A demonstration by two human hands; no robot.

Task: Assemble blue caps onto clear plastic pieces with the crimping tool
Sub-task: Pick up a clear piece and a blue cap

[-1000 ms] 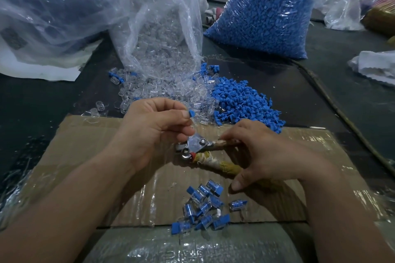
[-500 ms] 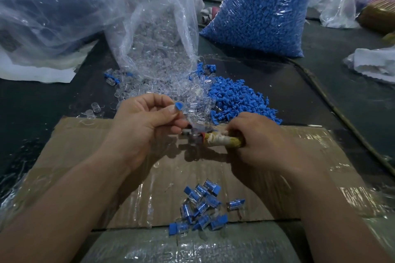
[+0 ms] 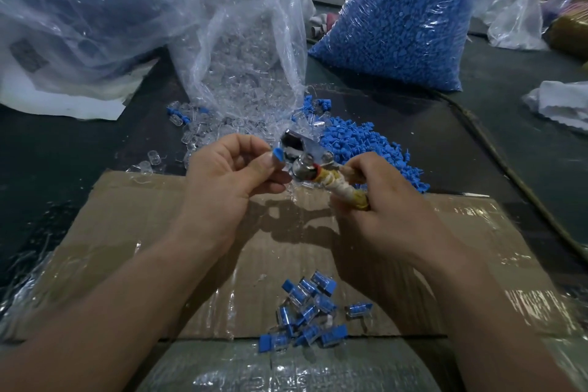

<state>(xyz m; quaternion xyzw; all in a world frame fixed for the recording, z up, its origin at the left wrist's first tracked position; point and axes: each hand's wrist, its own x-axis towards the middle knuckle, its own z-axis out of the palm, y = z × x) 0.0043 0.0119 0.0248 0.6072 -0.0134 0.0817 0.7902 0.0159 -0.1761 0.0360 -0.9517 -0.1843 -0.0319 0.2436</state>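
My left hand (image 3: pixel 230 175) pinches a clear plastic piece with a blue cap (image 3: pixel 277 156) on top, right at the metal jaws of the crimping tool (image 3: pixel 305 157). My right hand (image 3: pixel 378 200) grips the tool's tape-wrapped handles. Behind the hands lie a loose heap of blue caps (image 3: pixel 359 143) and spilled clear pieces (image 3: pixel 222 127). Several capped pieces (image 3: pixel 310 312) sit in a pile on the taped cardboard (image 3: pixel 133 232) near me.
An open clear bag of plastic pieces (image 3: pixel 241 51) stands behind the hands, and a full bag of blue caps (image 3: pixel 401 19) at the back right. A large crumpled bag (image 3: pixel 79 9) fills the back left. A cord (image 3: pixel 509 169) runs along the right.
Both hands have lifted away from the cardboard and moved away from me. The tool's head now tilts up, with its jaws at the capped piece in my left hand.
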